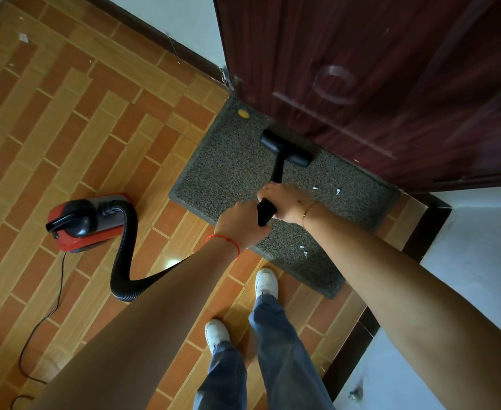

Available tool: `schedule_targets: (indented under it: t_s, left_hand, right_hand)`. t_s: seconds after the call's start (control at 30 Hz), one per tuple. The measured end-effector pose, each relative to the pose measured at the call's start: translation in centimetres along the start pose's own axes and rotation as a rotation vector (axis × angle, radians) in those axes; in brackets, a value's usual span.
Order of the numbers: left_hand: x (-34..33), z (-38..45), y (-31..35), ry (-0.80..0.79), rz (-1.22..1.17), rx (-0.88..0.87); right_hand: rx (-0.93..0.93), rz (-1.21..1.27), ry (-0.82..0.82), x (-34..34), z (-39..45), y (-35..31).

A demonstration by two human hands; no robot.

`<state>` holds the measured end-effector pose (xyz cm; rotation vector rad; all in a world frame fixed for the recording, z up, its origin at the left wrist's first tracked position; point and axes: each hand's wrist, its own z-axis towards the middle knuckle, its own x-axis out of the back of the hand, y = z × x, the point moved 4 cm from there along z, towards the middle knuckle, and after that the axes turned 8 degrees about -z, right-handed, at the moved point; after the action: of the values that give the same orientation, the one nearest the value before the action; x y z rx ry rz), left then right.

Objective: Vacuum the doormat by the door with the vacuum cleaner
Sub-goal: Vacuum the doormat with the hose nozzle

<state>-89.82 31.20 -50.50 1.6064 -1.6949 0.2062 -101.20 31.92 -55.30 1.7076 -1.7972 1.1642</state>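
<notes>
A grey speckled doormat [231,173] lies on the floor against a dark red door [391,84]. The black floor nozzle [286,147] of the vacuum rests on the mat's far part, close to the door. Its black wand [277,170] runs back to my hands. My right hand [283,204] grips the wand higher up, my left hand [240,223] holds it just behind. The red and black vacuum cleaner body [86,221] sits on the tiles to the left, joined by a black ribbed hose [125,255]. White paper scraps [326,190] and a yellow bit [243,113] lie on the mat.
Orange and tan brick-pattern tiles [80,128] cover the floor. A thin black power cord [51,315] trails from the vacuum toward the lower left. White walls with dark skirting [420,226] flank the door. My white shoes [267,282] stand at the mat's near edge.
</notes>
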Motion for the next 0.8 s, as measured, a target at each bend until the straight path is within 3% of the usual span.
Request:
schedule_targets:
  t_s: [0.8]
  left_hand:
    - [-7.5, -16.9, -13.8, -0.082, 0.154, -0.081]
  right_hand:
    - [-0.032, 0.053, 0.007, -12.3, -6.5, -19.4]
